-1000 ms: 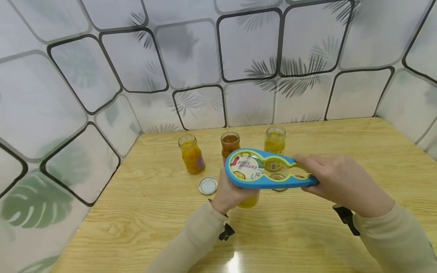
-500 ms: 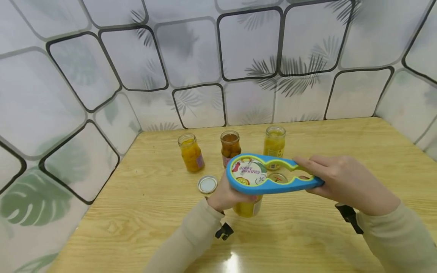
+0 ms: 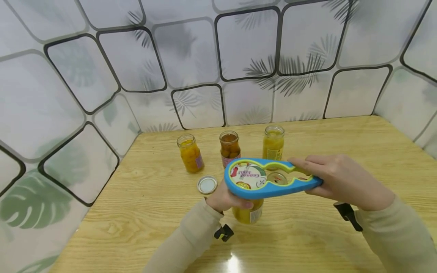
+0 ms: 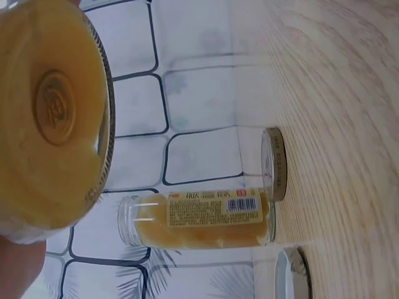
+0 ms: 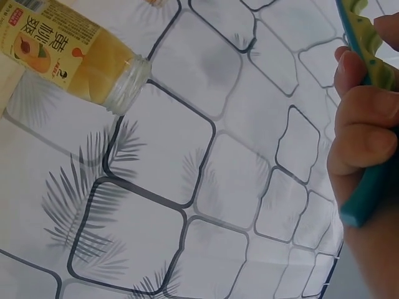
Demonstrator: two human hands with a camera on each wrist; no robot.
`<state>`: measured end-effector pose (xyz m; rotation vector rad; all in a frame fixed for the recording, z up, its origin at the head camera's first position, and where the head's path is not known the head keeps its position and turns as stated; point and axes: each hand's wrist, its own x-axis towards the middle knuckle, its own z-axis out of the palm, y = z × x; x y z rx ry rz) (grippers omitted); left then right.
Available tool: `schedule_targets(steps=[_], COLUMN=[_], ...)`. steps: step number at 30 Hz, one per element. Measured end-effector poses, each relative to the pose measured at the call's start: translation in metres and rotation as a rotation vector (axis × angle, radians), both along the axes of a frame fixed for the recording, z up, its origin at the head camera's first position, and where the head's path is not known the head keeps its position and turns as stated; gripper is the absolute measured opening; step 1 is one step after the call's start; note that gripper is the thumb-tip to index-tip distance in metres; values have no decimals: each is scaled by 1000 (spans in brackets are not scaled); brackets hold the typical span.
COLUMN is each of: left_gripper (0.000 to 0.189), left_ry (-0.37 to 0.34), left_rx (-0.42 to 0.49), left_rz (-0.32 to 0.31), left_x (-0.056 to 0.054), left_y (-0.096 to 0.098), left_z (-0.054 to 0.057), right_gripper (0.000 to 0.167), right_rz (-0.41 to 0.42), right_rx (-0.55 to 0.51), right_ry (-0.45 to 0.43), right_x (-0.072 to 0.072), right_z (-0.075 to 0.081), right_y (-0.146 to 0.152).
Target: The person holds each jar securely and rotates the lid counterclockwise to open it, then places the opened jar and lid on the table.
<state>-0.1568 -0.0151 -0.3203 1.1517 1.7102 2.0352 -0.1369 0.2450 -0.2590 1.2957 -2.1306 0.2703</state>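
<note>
My left hand (image 3: 223,196) grips a glass jar (image 3: 247,214) of yellow fruit and holds it above the table; the left wrist view shows the jar's bottom close up. Around the jar's printed lid (image 3: 248,175) sits the large ring of a blue and lime-green jar opener (image 3: 269,194). My right hand (image 3: 336,180) grips the narrow end of that opener, fingers curled round it in the right wrist view. Behind stand three lidless jars: one with orange fruit (image 3: 192,156), one with brown fruit (image 3: 230,146) and one with yellow fruit (image 3: 274,142).
A loose lid (image 3: 207,185) lies upside down on the wooden table (image 3: 146,223), left of the held jar. Another lid (image 3: 277,178) shows through the opener's smaller opening. A patterned cloth wall (image 3: 249,45) stands at the back and sides.
The held jar and the opener have come down and slightly toward me, so more of the brown jar shows. Both hands keep their grip.
</note>
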Motion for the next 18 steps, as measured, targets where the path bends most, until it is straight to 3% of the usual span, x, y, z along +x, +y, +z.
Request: schedule_targets(steps=[6,13,18], left_gripper=[85,69,64], left_ry=[67,115,133], left_rx=[23,121,147], left_rz=[-32,-171,-174], left_x=[-2,-7,-8], left_y=[3,9,11], left_z=[1,5,5], right_gripper=[54,49,36], right_rz=[51,109,118], right_rx=[-26,-54,-43], right_ry=[-71,-172,-234], right_x=[-8,-14,-15], right_z=[-6,-13,-13], right_y=[1,0,0])
